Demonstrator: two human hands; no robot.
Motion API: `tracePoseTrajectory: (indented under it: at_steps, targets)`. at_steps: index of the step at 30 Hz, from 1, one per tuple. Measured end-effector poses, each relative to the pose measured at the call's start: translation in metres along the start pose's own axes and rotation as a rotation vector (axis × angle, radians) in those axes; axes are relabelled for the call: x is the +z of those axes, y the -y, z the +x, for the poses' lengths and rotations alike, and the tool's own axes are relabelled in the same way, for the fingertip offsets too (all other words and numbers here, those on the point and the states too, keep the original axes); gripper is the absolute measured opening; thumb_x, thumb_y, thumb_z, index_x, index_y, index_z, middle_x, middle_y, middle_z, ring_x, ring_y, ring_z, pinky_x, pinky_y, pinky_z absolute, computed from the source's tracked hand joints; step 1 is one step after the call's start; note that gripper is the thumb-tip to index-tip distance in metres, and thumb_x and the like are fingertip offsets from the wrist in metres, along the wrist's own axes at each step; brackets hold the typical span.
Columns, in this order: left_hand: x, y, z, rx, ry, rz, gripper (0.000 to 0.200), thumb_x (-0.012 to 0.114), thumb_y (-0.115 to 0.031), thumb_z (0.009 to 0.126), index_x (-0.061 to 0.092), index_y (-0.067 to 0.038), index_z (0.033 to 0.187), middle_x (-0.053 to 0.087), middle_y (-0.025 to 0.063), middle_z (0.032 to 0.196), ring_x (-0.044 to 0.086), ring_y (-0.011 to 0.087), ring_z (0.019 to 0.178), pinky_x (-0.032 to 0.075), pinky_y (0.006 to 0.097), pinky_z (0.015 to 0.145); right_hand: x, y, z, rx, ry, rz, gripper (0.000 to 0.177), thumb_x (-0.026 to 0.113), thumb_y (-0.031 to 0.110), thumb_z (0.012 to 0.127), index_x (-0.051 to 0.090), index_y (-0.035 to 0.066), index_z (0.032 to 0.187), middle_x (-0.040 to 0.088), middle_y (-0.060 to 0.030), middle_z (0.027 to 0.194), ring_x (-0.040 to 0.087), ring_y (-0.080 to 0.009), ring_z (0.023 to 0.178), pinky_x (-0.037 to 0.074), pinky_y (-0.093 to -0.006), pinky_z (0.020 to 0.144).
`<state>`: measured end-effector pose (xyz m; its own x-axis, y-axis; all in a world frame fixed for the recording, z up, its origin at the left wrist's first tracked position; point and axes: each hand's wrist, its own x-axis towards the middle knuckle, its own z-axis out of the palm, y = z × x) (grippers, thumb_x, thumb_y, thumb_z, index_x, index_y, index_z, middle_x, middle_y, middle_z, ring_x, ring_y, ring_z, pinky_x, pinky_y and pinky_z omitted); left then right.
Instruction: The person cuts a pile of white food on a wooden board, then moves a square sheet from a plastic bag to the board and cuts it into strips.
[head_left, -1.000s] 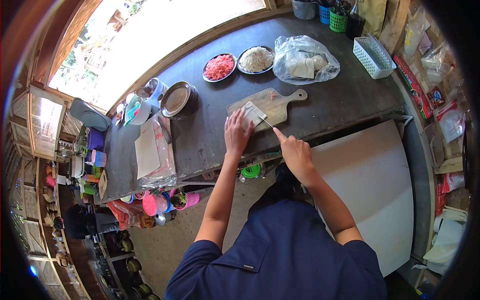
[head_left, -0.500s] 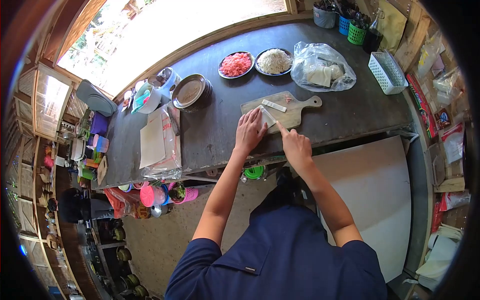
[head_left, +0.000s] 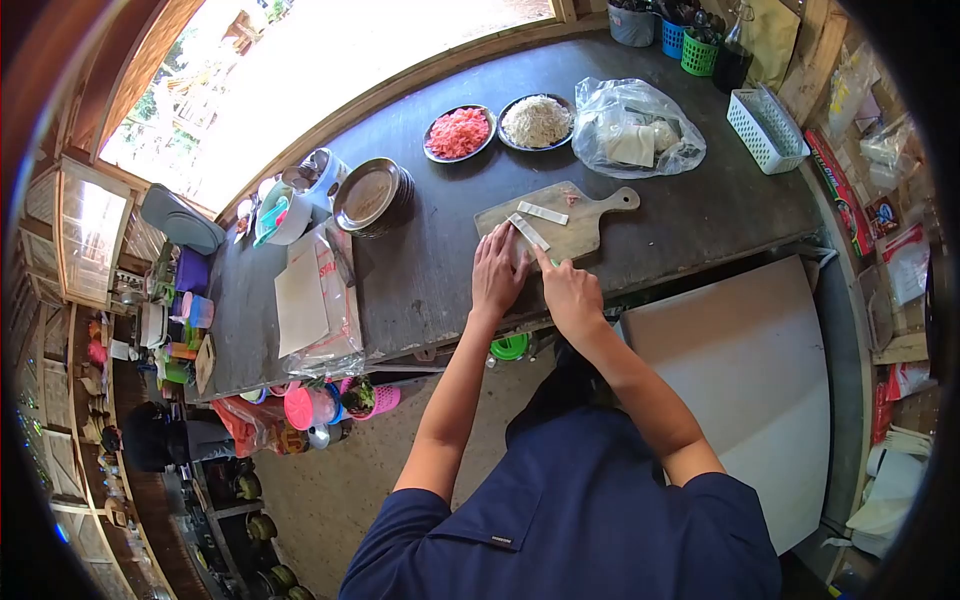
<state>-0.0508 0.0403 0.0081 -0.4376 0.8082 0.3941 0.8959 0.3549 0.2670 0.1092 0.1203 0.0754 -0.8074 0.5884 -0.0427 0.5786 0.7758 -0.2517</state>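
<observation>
A wooden cutting board (head_left: 572,237) with a handle lies near the counter's front edge. Two narrow white strips rest on it: a farther strip (head_left: 543,212) and a nearer strip (head_left: 529,231) set at an angle. My left hand (head_left: 497,272) lies on the board's left side, fingers stretched flat, fingertips at the nearer strip's end. Close beside it, my right hand (head_left: 573,298) is closed with the index finger pointing forward at that strip; its grip looks like that on a knife, mostly hidden. Small reddish bits sit at the board's far edge.
Beyond the board stand a plate of red shreds (head_left: 459,133), a plate of white shreds (head_left: 537,122) and a clear plastic bag (head_left: 640,130) with white pieces. Stacked plates (head_left: 372,195) and a plastic packet (head_left: 340,290) lie left; a white basket (head_left: 768,130) stands right.
My right hand has moved left, closer to my left hand. The white piece between my hands looked wider before and now shows as a narrow strip. The view has shifted slightly.
</observation>
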Motion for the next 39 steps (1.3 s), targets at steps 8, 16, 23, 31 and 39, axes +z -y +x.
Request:
tracePoseTrajectory:
  at_steps: [8, 16, 23, 31, 39]
  targets:
    - [-0.004, -0.002, 0.000, -0.009, -0.018, -0.056, 0.060, 0.063, -0.033, 0.103, 0.055, 0.004, 0.151, 0.053, 0.0179, 0.159, 0.048, 0.0361, 0.148, 0.035, 0.0490, 0.127, -0.005, -0.001, 0.001, -0.018, 0.012, -0.040, 0.061, 0.051, 0.010, 0.106, 0.048, 0.027, 0.164, 0.076, -0.0154, 0.098, 0.081, -0.0317, 0.087, 0.066, -0.0420, 0.074]
    - [-0.005, -0.004, -0.001, -0.017, -0.013, -0.056, 0.061, 0.063, -0.032, 0.102, 0.054, 0.004, 0.152, 0.053, 0.0179, 0.159, 0.048, 0.0363, 0.150, 0.034, 0.0483, 0.128, -0.010, 0.007, 0.003, -0.014, 0.044, -0.062, 0.060, 0.051, 0.010, 0.105, 0.048, 0.024, 0.164, 0.077, -0.0149, 0.099, 0.081, -0.0304, 0.087, 0.066, -0.0418, 0.074]
    - [-0.004, -0.001, -0.002, -0.002, -0.008, -0.023, 0.064, 0.066, -0.030, 0.101, 0.052, 0.002, 0.154, 0.052, 0.0157, 0.161, 0.048, 0.0338, 0.150, 0.035, 0.0476, 0.128, -0.033, 0.028, 0.032, -0.028, 0.145, -0.114, 0.051, 0.051, 0.015, 0.108, 0.055, 0.019, 0.158, 0.081, -0.0107, 0.100, 0.081, -0.0283, 0.092, 0.065, -0.0434, 0.075]
    - [-0.005, -0.005, -0.001, -0.019, -0.025, -0.055, 0.061, 0.063, -0.028, 0.102, 0.053, 0.003, 0.153, 0.053, 0.0179, 0.159, 0.049, 0.0350, 0.150, 0.034, 0.0482, 0.128, -0.018, 0.016, 0.019, -0.005, 0.119, -0.063, 0.056, 0.054, 0.017, 0.106, 0.052, 0.019, 0.161, 0.081, -0.0131, 0.098, 0.081, -0.0286, 0.088, 0.066, -0.0435, 0.073]
    - [0.001, -0.001, -0.002, 0.006, -0.039, -0.001, 0.059, 0.060, -0.028, 0.103, 0.054, 0.003, 0.152, 0.055, 0.0190, 0.158, 0.049, 0.0357, 0.150, 0.035, 0.0484, 0.128, 0.000, 0.017, 0.007, -0.019, 0.044, -0.067, 0.063, 0.051, 0.008, 0.104, 0.047, 0.023, 0.165, 0.080, -0.0146, 0.096, 0.081, -0.0289, 0.085, 0.066, -0.0420, 0.074]
